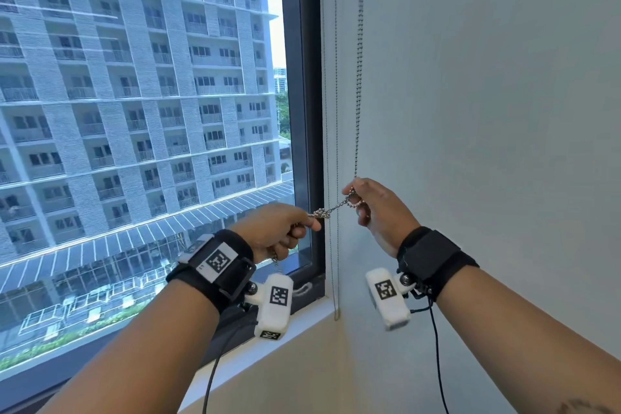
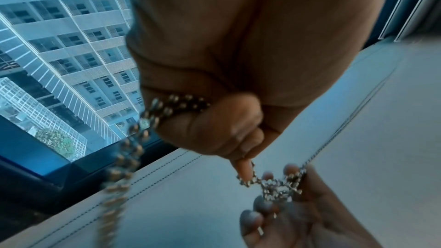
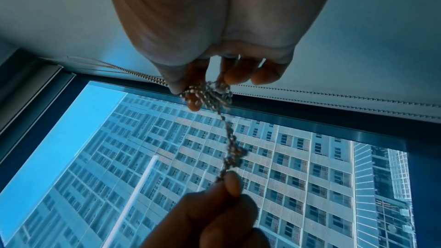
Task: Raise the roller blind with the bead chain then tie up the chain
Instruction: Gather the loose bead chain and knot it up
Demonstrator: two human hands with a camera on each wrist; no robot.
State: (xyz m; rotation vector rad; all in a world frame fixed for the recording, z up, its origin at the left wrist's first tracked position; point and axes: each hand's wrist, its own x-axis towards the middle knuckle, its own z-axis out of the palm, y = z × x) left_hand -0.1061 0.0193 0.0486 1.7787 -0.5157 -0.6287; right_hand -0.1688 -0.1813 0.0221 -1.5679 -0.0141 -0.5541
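Note:
The metal bead chain [image 1: 359, 54] hangs down the white wall to my right hand [image 1: 355, 199], which pinches a small loop of it [image 3: 210, 94] between thumb and fingertips. From there a doubled, twisted stretch with a knot [image 1: 323, 213] runs down-left to my left hand [image 1: 311, 223], which grips it in curled fingers. The knotted stretch [image 3: 232, 150] is pulled taut between the hands. Slack chain [image 2: 133, 148] droops out of the left fist, blurred. No blind fabric covers the window glass [image 1: 134, 111] in the head view.
A second thin cord [image 1: 336, 111] hangs beside the dark window frame [image 1: 302, 77] down to the white sill [image 1: 302, 319]. The white wall [image 1: 487, 111] stands close on the right. Cables hang from both wrist cameras.

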